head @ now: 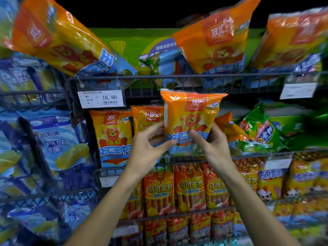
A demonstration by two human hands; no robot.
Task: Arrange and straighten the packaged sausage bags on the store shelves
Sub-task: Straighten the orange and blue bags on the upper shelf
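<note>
Both our forearms reach up from the near edge toward the middle wire shelf (177,158). Our left hand (150,148) pinches the lower left corner of an orange sausage bag (190,119), thumb on its front and fingers curled behind its left edge. Our right hand (211,144) grips the same bag at its lower right, thumb pressed across the blue band on the front, fingers wrapped behind. We hold the bag upright and raised, its top edge overlapping the front rail of the upper shelf (177,77).

Just left of it, two more orange bags stand upright on the middle shelf: one (147,119) partly hidden behind our left hand, another (113,137) further left under a price tag (101,99) reading 16.90. Right of the held bag, green bags (262,132) lie slumped. Above, larger orange bags (58,38) lean at angles. Below, red sausage packs (188,189) stand in a row. Blue bags (58,139) fill the left side.
</note>
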